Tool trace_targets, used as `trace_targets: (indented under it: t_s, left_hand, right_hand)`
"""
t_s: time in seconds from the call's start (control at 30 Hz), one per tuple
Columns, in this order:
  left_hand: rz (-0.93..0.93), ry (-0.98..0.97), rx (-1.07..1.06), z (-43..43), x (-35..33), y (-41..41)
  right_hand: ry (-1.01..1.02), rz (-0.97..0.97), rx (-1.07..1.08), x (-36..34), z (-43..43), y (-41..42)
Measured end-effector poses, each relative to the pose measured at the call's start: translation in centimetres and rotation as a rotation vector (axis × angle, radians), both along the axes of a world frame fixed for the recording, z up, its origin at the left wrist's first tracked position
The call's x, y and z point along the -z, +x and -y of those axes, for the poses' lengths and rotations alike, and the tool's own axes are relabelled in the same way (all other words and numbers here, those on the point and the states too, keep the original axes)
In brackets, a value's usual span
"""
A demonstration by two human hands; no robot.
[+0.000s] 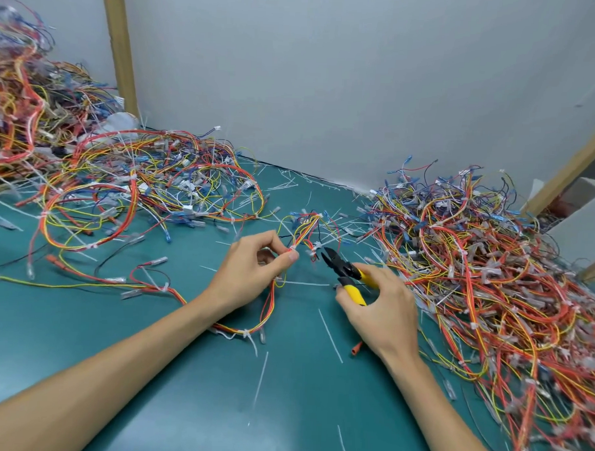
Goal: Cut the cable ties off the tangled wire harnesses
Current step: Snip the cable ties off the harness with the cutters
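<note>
A wire harness (306, 230) of red, yellow and black wires lies on the green mat (189, 373) in the middle. My left hand (254, 272) pinches it between thumb and fingers at a white cable tie (292, 248). My right hand (377, 309) grips yellow-handled cutters (346, 272). Their black jaws are slightly apart and point up-left at another white cable tie (313, 253) on the same harness, just right of my left thumb.
A big tangle of harnesses (122, 185) fills the left and back left. Another heap (489, 282) covers the right side. Cut white tie tails (331, 334) and a red cap (356, 348) lie scattered on the mat. A grey wall stands behind.
</note>
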State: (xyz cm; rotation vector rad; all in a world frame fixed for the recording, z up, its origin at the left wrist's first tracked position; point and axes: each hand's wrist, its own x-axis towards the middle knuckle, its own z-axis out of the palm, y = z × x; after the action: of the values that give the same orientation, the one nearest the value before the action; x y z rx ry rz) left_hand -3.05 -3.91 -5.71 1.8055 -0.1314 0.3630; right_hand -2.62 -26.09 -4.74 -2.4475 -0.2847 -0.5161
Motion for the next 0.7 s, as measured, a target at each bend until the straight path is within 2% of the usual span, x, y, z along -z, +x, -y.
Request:
trace_targets:
  t_s: [0.17, 0.7]
  left_hand:
    - [0.009, 0.081, 0.013, 0.13, 0.25, 0.04]
    - [0.002, 0.164, 0.012, 0.2, -0.07, -0.28]
  right_hand:
    - [0.019, -0.027, -0.005, -0.29, -0.09, -0.12]
    - [0.059, -0.015, -0.046, -0.44, -0.24, -0.33]
